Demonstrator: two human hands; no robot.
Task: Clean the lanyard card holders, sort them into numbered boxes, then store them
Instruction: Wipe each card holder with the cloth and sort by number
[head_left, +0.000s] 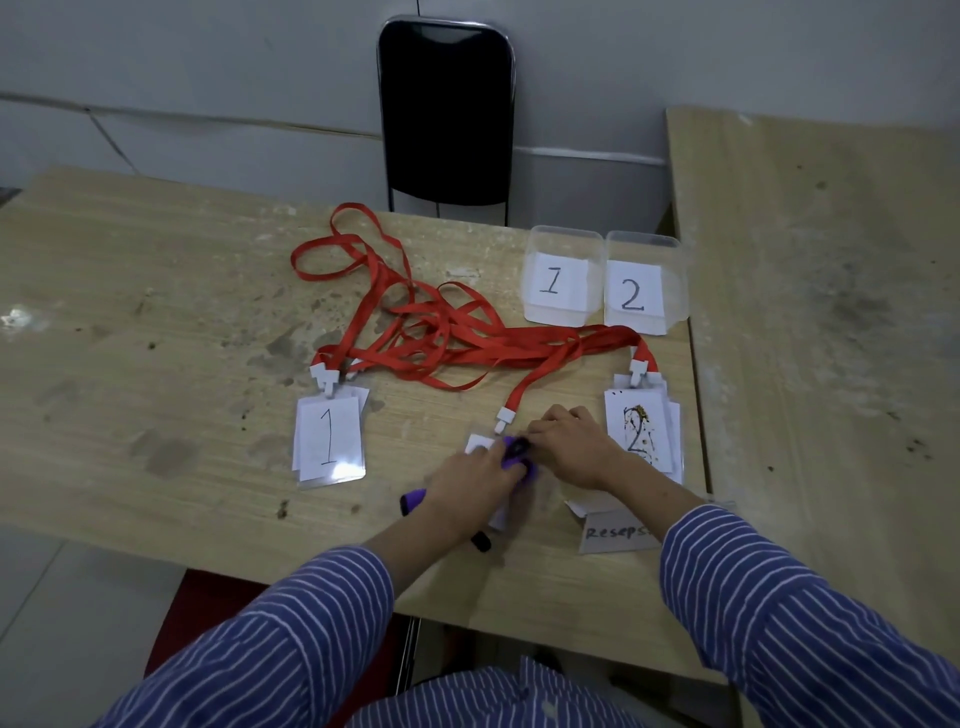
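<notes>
A clear card holder (479, 446) on a red lanyard (537, 375) lies at the table's front middle, mostly covered by my hands. My left hand (467, 483) grips a purple tool (414, 501) whose other end (515, 450) shows over the holder. My right hand (574, 449) pinches the holder's top right edge with curled fingers, next to the tool's tip. A pile of holders marked 1 (327, 436) lies to the left. To the right lies a dirty pile marked 2 (644, 431). Clear box 1 (563, 244) and box 2 (644, 247) stand at the back right.
Tangled red lanyards (441, 332) spread across the table's middle. A paper slip with writing (618, 532) and a small black item (481, 542) lie near the front edge. A black chair (447, 114) stands behind the table. A second table (831, 312) adjoins on the right.
</notes>
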